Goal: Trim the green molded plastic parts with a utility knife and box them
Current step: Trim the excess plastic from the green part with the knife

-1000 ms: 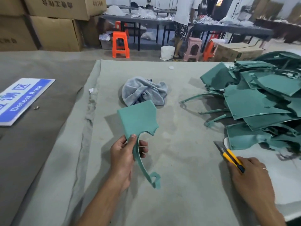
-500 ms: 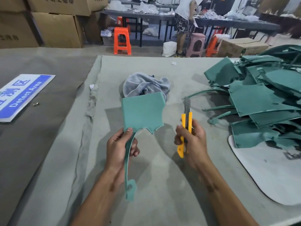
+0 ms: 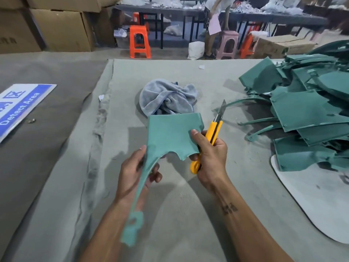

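L hand (image 3: 135, 173) gripping green part (image 3: 171, 136) by its stem. R hand (image 3: 211, 154) holding utility knife (image 3: 213, 133), thumb pressing on part's edge, blade pointing up.

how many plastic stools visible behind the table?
3 plain: orange stool left of centre, pink stool by the standing person, orange stool just right of it. Another orange one may stand behind the first, mostly hidden.

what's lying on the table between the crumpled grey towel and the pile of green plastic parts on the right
In the head view, only bare grey table cloth lies between the crumpled grey towel and the heaped green moulded plastic parts; the blade tip of the hand-held yellow utility knife pokes up over that stretch.
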Demonstrator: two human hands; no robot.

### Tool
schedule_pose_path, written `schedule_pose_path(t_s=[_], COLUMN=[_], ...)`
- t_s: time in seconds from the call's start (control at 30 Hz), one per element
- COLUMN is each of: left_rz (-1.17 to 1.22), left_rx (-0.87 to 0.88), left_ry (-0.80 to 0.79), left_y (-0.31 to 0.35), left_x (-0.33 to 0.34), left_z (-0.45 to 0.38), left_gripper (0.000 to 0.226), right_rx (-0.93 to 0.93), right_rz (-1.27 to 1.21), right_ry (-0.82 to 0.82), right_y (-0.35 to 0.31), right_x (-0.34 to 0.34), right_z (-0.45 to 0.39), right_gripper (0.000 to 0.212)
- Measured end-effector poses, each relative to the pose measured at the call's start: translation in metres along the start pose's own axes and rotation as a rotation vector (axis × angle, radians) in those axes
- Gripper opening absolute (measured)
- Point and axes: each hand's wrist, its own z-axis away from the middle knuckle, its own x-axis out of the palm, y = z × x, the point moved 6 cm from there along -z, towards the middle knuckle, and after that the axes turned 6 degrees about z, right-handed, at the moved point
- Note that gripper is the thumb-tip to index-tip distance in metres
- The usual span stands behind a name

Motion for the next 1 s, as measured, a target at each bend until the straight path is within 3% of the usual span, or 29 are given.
schedule_pose_path(t_s=[0.1,0.17,0.23,0.3,0.43,0.53,0.63,0.77,0.9,1.0], left_rz=[0.202,0.484,0.696,0.630,0.250,0.394,0.478,0.454,0.535,0.533], left_rx=[-0.086,-0.186,-0.206,-0.153,0.065,0.098,0.059,0.011,0.046,0.084], left_ry=[-0.065,-0.077,-0.070,-0.012,0.042,-0.052,-0.174,0.144,0.281,0.309], left_y=[-0.002,-0.004,-0.001,-0.004,-0.007,0.002,0.012,0.004,0.008,0.014], left_x=[-0.001,-0.006,-0.008,-0.011,-0.003,0.000,0.002,-0.013,-0.027,-0.028], left_z=[0.002,0.002,0.000,-0.006,-0.004,0.002,0.002,-0.005,-0.008,-0.009], left_gripper=[0.036,0.052,0.051,0.047,0.073,0.079,0.059,0.035,0.034,0.024], right_rx=[-0.065,-0.116,-0.091,-0.028,0.023,-0.006,0.015,-0.017,-0.200,-0.427], right_rz=[0.052,0.087,0.033,-0.018,0.059,0.061,0.076,0.243,0.480,0.814], right_ry=[0.082,0.129,0.181,0.204,0.051,-0.032,-0.098,-0.269,-0.342,-0.359], right_y=[-0.001,-0.002,0.002,0.011,0.028,0.023,0.020,0.021,0.009,0.000], right_x=[-0.001,0.000,0.002,0.005,0.023,0.030,0.027,0.028,0.024,0.014], right_z=[0.007,0.014,0.018,0.022,0.035,0.036,0.029,0.026,0.024,0.026], right_gripper=[0.021,0.023,0.023,0.024,0.026,0.018,0.020,0.026,0.032,0.034])
